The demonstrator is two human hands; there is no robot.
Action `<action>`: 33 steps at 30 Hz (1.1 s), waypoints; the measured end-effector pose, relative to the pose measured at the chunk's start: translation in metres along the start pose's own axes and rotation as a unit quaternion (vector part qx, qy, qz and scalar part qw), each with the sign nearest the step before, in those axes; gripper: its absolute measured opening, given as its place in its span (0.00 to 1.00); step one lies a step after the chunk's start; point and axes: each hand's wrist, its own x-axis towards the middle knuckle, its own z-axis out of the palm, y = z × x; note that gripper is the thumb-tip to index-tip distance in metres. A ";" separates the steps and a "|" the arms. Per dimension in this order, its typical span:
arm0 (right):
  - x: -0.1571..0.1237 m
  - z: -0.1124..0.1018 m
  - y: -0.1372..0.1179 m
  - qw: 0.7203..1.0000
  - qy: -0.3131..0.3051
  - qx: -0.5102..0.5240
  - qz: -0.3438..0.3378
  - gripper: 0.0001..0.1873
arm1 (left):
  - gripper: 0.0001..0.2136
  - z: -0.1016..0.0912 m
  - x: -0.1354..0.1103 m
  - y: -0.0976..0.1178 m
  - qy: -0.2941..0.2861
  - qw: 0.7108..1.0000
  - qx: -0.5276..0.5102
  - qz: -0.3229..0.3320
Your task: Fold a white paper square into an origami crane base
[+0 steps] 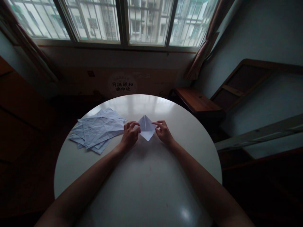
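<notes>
A small folded white paper (146, 127), diamond-shaped with a centre crease, lies on the round white table (142, 183). My left hand (129, 134) pinches its left corner with curled fingers. My right hand (163, 131) pinches its right corner, thumb and fingers pressed together. Both forearms reach in from the near edge.
A fanned pile of several creased white sheets (97, 130) lies left of my left hand. A wooden bench (196, 100) stands beyond the table at the right, under a window (118, 20). A dark wooden frame (243, 82) leans on the right wall.
</notes>
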 end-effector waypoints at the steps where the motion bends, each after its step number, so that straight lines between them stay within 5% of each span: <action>1: 0.000 0.000 0.000 1.000 -0.003 -0.001 -0.005 0.22 | 0.10 0.000 0.000 0.000 -0.004 1.000 0.000 0.005; 11: -0.005 0.000 -0.002 0.998 -0.030 -0.027 -0.045 0.18 | 0.13 -0.002 -0.003 0.004 -0.051 0.997 0.001 0.056; 19: -0.002 -0.001 -0.008 0.995 -0.056 -0.048 -0.070 0.29 | 0.12 -0.002 -0.001 0.006 -0.072 0.995 0.006 0.062; 25: -0.002 -0.005 -0.014 0.995 -0.059 -0.031 -0.077 0.25 | 0.32 0.003 -0.003 0.003 0.001 0.996 -0.089 0.028; 33: -0.003 -0.003 -0.011 0.994 -0.082 -0.012 -0.077 0.30 | 0.45 0.013 -0.005 -0.003 -0.069 0.989 -0.093 0.092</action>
